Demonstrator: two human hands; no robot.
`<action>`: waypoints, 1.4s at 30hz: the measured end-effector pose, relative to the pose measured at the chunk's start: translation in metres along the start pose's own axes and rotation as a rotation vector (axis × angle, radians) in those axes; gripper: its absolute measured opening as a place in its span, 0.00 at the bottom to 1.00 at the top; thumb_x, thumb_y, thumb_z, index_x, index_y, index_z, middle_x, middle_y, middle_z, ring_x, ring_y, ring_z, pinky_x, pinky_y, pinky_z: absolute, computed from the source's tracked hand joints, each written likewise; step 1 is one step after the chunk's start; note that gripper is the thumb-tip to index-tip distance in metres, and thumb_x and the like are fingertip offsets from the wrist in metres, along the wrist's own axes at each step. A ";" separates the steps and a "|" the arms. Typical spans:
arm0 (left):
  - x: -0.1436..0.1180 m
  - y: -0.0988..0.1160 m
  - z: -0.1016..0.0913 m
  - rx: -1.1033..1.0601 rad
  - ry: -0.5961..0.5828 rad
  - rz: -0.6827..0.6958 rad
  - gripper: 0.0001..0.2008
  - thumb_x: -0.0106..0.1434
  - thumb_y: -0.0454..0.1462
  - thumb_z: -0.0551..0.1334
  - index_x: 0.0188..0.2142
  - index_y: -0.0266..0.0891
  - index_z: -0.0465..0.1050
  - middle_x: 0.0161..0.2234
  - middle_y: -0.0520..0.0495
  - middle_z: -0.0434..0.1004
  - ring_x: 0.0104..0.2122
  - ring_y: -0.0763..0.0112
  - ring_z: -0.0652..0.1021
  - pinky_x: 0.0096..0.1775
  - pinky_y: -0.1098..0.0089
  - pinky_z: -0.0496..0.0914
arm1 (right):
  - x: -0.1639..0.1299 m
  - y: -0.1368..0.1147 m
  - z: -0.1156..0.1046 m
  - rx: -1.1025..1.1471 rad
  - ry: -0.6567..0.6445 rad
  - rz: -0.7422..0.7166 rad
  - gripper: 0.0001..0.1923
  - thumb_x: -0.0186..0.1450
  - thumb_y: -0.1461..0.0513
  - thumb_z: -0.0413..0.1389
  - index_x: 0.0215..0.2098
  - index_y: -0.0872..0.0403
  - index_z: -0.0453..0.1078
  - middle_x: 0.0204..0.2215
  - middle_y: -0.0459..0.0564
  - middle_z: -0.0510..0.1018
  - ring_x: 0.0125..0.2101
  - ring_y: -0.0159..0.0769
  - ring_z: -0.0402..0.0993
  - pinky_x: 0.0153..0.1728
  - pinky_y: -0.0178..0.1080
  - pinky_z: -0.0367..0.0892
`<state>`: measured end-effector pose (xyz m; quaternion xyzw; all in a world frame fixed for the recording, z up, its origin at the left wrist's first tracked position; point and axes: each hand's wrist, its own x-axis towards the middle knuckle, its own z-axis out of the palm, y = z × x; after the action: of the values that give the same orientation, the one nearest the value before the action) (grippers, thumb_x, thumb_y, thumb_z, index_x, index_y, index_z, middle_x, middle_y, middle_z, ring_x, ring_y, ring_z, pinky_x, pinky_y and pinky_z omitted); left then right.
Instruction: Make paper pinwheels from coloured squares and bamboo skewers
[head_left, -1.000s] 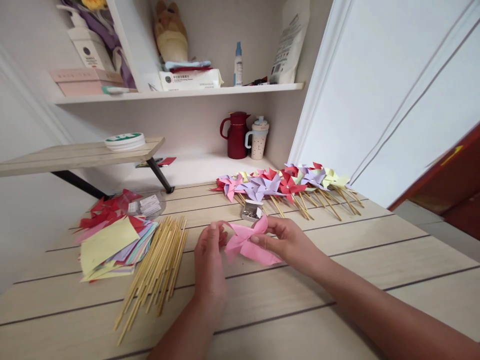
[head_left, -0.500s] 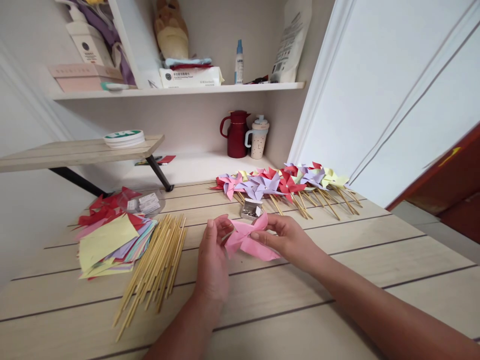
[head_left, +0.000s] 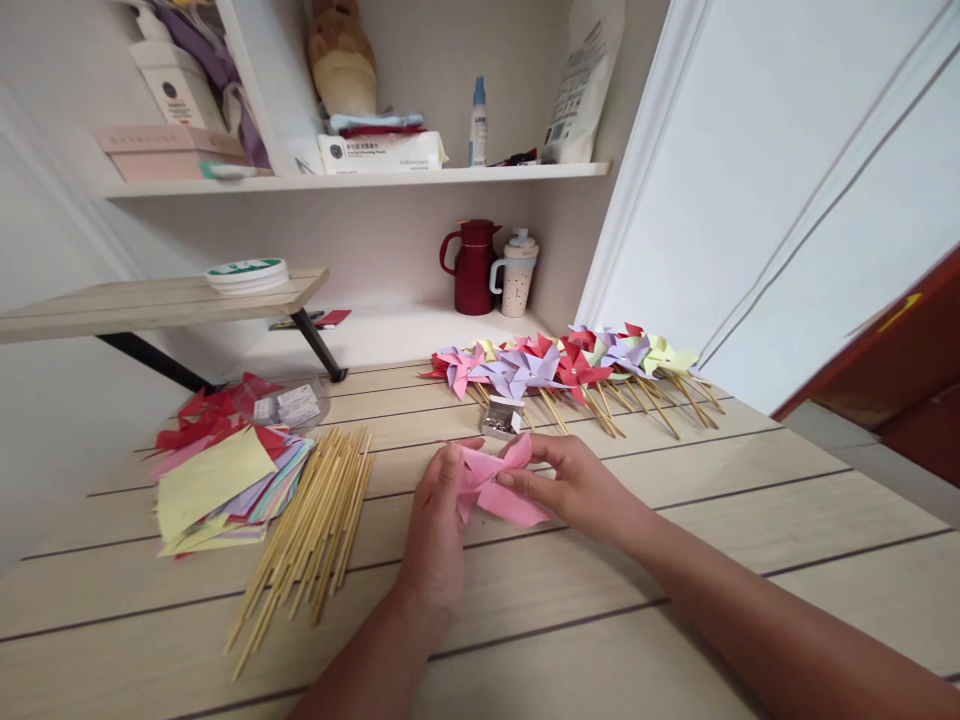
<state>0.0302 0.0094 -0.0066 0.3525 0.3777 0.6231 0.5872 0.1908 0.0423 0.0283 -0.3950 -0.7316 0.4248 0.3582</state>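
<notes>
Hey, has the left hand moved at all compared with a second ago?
Yes. The left hand has shifted right along the table, closing on the pink paper pinwheel, towards the small metal box.

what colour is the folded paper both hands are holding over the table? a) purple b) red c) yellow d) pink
d: the left hand and the right hand both pinch a pink folded paper piece between them, above the wooden table; the yellow sheet lies on the paper stack off to the left, untouched.
</notes>
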 end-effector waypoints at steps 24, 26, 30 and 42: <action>0.008 0.004 -0.001 -0.178 0.186 -0.106 0.25 0.63 0.55 0.60 0.46 0.36 0.74 0.33 0.47 0.76 0.31 0.70 0.76 0.40 0.67 0.71 | 0.000 0.012 0.006 -0.378 -0.328 -0.251 0.08 0.64 0.68 0.56 0.35 0.51 0.77 0.32 0.46 0.82 0.33 0.35 0.76 0.36 0.35 0.66; 0.011 0.003 -0.005 -0.177 0.243 -0.090 0.24 0.64 0.54 0.59 0.46 0.36 0.74 0.33 0.47 0.76 0.31 0.71 0.77 0.39 0.67 0.71 | 0.000 0.009 0.003 -0.318 -0.303 -0.195 0.07 0.64 0.67 0.56 0.35 0.52 0.77 0.31 0.46 0.82 0.32 0.34 0.75 0.35 0.34 0.66; 0.020 0.003 -0.016 -0.065 0.272 0.013 0.20 0.60 0.49 0.65 0.45 0.36 0.74 0.32 0.48 0.75 0.31 0.71 0.77 0.41 0.66 0.71 | 0.001 0.002 -0.002 -0.214 -0.203 -0.091 0.06 0.65 0.63 0.57 0.34 0.53 0.77 0.30 0.47 0.82 0.32 0.34 0.75 0.35 0.35 0.66; 0.016 0.005 -0.016 0.503 0.008 0.109 0.14 0.63 0.47 0.62 0.35 0.39 0.80 0.31 0.46 0.78 0.30 0.67 0.77 0.37 0.66 0.71 | -0.025 0.000 -0.030 -0.050 -0.403 0.015 0.12 0.62 0.58 0.63 0.43 0.52 0.75 0.42 0.49 0.81 0.43 0.38 0.76 0.47 0.40 0.68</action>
<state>0.0126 0.0248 -0.0101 0.5046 0.5036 0.5417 0.4453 0.2277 0.0303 0.0347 -0.3163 -0.7957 0.4797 0.1916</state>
